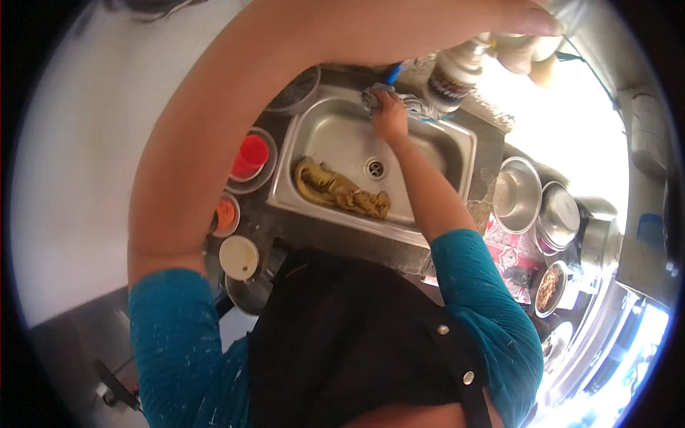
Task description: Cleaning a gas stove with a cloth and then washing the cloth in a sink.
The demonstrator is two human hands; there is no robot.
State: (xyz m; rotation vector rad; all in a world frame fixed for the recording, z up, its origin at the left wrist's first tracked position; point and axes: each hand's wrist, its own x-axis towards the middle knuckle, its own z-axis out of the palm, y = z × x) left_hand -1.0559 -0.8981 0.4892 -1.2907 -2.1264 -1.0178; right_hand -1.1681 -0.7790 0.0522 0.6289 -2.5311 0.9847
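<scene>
My right hand grips a crumpled grey cloth at the far rim of the stainless steel sink. A wet yellow-brown cloth lies bunched along the sink's near left side, left of the drain. My left arm crosses the top of the picture. My left hand is raised at the upper right, beside a bright opening and above a white plastic bottle; glare and blur hide what its fingers hold or touch. Another striped cloth lies on the far rim, close to the bottle's base.
Left of the sink are a red cup in a bowl, a small bowl with orange contents and a pale round lid. At the right stand a metal basin, stacked metal pots and a bowl of food.
</scene>
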